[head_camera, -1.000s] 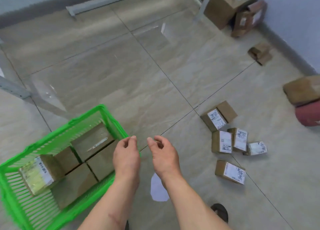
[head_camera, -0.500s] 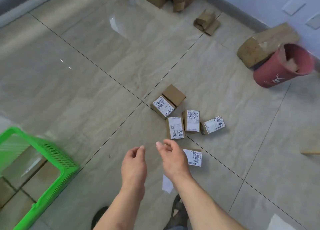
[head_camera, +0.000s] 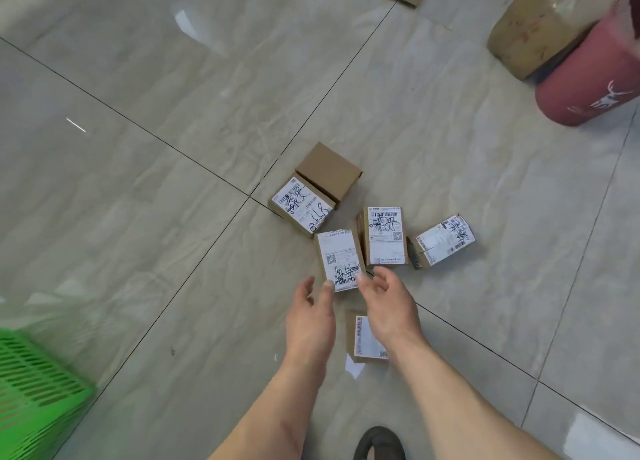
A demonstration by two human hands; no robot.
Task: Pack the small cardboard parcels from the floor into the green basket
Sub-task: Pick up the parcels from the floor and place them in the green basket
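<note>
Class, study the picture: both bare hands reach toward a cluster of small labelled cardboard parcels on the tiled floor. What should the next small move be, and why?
Probably close both hands on the small brown cardboard parcel with the white label. The left hand and right hand are open and flank its near end, their fingertips at its corners, with nothing held. It is the closest uncovered parcel.

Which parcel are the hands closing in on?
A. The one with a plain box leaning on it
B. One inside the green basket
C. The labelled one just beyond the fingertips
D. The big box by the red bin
C: both the left hand and right hand flank the near end of the labelled parcel.
</note>
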